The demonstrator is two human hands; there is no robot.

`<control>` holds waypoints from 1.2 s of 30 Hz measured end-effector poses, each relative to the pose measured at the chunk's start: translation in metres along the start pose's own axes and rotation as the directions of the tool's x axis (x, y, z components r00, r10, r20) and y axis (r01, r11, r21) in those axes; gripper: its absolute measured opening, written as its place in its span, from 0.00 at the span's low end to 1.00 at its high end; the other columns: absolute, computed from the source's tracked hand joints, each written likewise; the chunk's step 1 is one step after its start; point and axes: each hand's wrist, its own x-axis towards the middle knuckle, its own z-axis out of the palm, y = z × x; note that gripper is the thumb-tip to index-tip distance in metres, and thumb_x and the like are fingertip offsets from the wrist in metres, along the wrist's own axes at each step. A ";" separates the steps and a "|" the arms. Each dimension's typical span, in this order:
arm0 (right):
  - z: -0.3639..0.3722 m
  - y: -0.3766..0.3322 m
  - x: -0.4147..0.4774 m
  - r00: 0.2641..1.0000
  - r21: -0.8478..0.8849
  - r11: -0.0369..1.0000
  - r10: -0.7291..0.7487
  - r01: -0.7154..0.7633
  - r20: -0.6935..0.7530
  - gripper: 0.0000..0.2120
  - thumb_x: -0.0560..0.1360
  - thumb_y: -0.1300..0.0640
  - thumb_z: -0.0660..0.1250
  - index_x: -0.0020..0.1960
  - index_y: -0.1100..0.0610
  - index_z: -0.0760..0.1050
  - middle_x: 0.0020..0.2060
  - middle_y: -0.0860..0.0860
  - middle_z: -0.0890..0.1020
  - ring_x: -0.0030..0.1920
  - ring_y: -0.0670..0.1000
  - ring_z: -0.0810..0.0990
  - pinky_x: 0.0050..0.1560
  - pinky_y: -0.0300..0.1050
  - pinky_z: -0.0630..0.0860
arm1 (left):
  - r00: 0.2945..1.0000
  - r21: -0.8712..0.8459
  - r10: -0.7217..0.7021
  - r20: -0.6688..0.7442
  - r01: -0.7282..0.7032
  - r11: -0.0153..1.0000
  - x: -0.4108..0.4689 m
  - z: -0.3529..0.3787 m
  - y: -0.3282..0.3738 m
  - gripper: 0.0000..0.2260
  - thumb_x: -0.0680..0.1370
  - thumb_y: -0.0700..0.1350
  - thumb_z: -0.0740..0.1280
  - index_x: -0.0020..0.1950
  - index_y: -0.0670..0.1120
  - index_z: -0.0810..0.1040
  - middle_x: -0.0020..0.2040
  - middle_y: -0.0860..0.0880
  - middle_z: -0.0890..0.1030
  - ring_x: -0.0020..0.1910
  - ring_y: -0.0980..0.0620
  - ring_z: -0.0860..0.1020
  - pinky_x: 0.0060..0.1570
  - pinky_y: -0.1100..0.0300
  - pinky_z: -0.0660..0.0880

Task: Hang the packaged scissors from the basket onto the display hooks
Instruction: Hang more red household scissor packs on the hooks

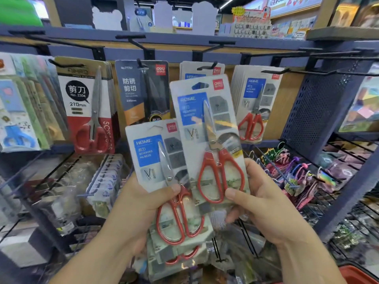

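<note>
We risk a drop
Our left hand (143, 203) grips the scissors stack (155, 158), right hand (264, 203) pinches one pack (207, 124); loose stack may slide.

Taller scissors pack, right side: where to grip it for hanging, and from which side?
Grip the taller scissors pack at its bottom edge, beside the red handles, from below-right, thumb in front, as the right hand does. It stands upright with the hang slot on top, so a low grip leaves that slot free for a hook.

Left hand (143, 203) grips scissors stack (164, 173); right hand (260, 201) pinches raised pack (207, 128).
</note>
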 end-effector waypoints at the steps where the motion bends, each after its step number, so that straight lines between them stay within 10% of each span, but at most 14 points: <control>1: -0.002 0.000 -0.001 1.000 -0.006 1.000 -0.015 0.015 -0.011 0.19 0.74 0.64 0.74 0.62 0.51 0.77 0.53 0.55 0.85 0.49 0.57 0.87 0.35 0.49 0.84 | 1.000 0.002 0.008 -0.026 -0.008 1.000 0.001 -0.001 0.001 0.19 0.73 0.32 0.73 0.63 0.44 0.83 0.55 0.43 0.88 0.54 0.43 0.87 0.50 0.55 0.84; 20: 0.004 0.007 0.086 0.977 -0.198 0.980 -0.047 0.005 -0.207 0.10 0.84 0.57 0.66 0.64 0.49 0.77 0.57 0.50 0.87 0.60 0.53 0.85 0.59 0.52 0.80 | 0.989 -0.017 0.119 -0.088 -0.121 0.993 0.001 -0.011 0.014 0.23 0.73 0.29 0.72 0.64 0.46 0.81 0.55 0.46 0.88 0.52 0.46 0.87 0.45 0.55 0.85; 26: 0.007 0.014 0.113 0.952 -0.217 0.971 0.027 -0.097 -0.305 0.07 0.83 0.56 0.68 0.60 0.51 0.79 0.53 0.50 0.87 0.56 0.53 0.86 0.49 0.47 0.83 | 0.994 -0.061 0.112 -0.012 -0.113 0.992 0.001 -0.013 0.016 0.30 0.65 0.32 0.78 0.67 0.45 0.81 0.59 0.43 0.87 0.56 0.43 0.86 0.51 0.51 0.85; 31: 0.017 0.010 0.092 0.893 -0.454 0.874 -0.054 -0.175 -0.447 0.19 0.80 0.44 0.70 0.68 0.48 0.71 0.55 0.43 0.80 0.56 0.44 0.80 0.56 0.46 0.78 | 0.997 -0.184 0.077 -0.008 -0.077 0.980 0.005 -0.013 0.014 0.26 0.67 0.36 0.73 0.66 0.44 0.81 0.59 0.40 0.86 0.56 0.39 0.86 0.53 0.45 0.85; 36: 0.057 -0.005 0.040 0.991 -0.285 0.956 0.038 -0.072 -0.125 0.29 0.69 0.33 0.73 0.68 0.36 0.71 0.61 0.36 0.80 0.61 0.37 0.80 0.60 0.44 0.79 | 0.994 -0.253 0.090 -0.066 -0.104 0.962 0.012 0.001 0.014 0.23 0.70 0.34 0.73 0.64 0.45 0.82 0.58 0.41 0.87 0.54 0.42 0.87 0.51 0.47 0.85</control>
